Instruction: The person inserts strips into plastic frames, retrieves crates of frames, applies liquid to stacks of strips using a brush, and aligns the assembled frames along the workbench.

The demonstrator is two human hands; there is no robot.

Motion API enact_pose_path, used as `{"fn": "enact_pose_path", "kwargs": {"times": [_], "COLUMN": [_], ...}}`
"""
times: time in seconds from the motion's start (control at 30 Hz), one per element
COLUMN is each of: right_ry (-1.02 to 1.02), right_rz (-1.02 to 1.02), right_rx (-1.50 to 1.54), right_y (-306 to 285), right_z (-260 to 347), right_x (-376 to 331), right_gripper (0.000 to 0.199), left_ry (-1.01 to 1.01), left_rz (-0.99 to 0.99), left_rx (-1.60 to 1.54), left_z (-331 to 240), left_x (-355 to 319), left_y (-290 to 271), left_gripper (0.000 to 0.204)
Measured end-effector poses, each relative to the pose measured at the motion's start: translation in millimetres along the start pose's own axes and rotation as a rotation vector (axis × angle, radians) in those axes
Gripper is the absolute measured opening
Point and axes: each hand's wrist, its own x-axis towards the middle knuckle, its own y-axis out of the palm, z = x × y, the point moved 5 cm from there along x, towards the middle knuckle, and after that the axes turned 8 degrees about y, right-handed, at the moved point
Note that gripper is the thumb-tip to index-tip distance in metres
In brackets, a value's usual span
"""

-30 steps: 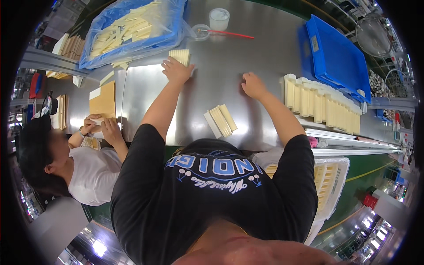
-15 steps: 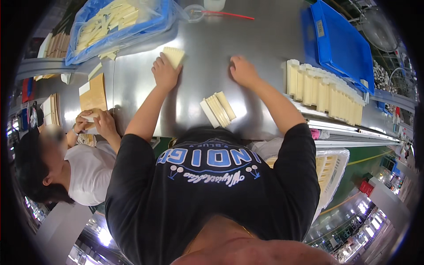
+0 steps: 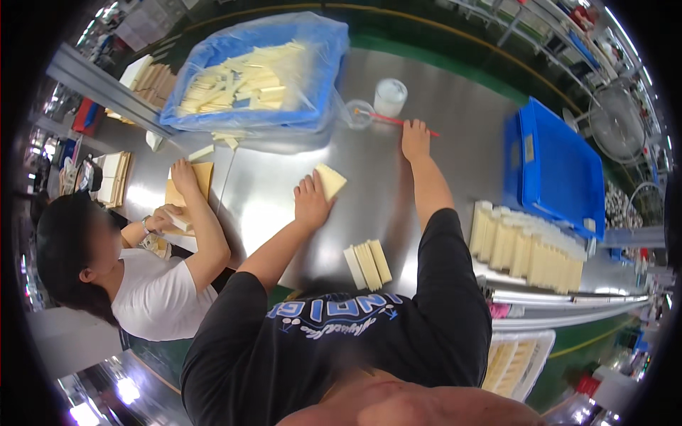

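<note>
My left hand (image 3: 311,204) is closed around a small fanned stack of cream strips (image 3: 331,182) on the metal table. Farther off to the right, my right hand (image 3: 416,140) has its fingers over a thin red stick (image 3: 389,118) and seems to grip it; the fingertips partly hide it. The stick's left end lies in a small round clear dish (image 3: 357,114), beside a white translucent cup (image 3: 390,97). Close to my body, a few cream blocks (image 3: 368,265) lie side by side on the table.
A blue bin (image 3: 249,117) lined with plastic holds many cream strips at the far left. On the right are a blue tray (image 3: 561,167) and a long row of cream pieces (image 3: 526,248). A co-worker (image 3: 153,287) handles a pale piece over brown board at left.
My right hand has opened out from a fist on the bare table and reached forward to the red stick. The left hand keeps its stack. The view has tilted, showing more of the far side.
</note>
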Motion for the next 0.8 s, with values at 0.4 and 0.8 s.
{"fn": "enact_pose_path", "kwargs": {"times": [0.4,0.8], "right_ry": [-0.332,-0.279], "right_rz": [0.049,-0.029], "right_rx": [0.101,1.028], "right_y": [-56.2,-203.2], "right_z": [15.4,31.2], "right_x": [-20.2,-33.0], "right_gripper": [0.028,0.025], "left_ry": [-0.014,0.007], "left_rz": [0.054,0.012], "left_rx": [-0.084,-0.076], "left_z": [3.4,4.3], "left_x": [4.9,1.7], "left_y": [-2.5,-0.6], "left_gripper": [0.078,0.076]}}
